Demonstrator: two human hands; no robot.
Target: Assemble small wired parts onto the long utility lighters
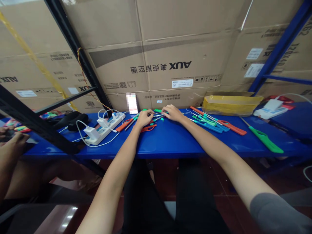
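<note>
The thin metal lighter rods (pixel 158 118) are gathered low over the blue table (pixel 170 140) between the left hand (pixel 145 117) and right hand (pixel 172 113), their fingers (pixel 151 112) drawn together above the rods, any clamp unclear, a red lighter (pixel 148 128) just beside.

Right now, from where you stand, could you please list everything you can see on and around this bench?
blue bench: 1, blue, under everything listed here
green utility lighter: 1, green, right end
teal utility lighters: at least 2, teal, right of the hands
orange-red utility lighters: at least 3, orange-red, both sides of the hands
power strip: 1, white, left
chargers: at least 2, white, plugged into the strip
tray: 1, yellow, back of bench
AUX cartons: several, brown, behind the bench
co-worker's hand: 1, bare, far left
left hand: 1, bare, among metal lighter nozzles
right hand: 1, bare, among metal lighter nozzles
</note>
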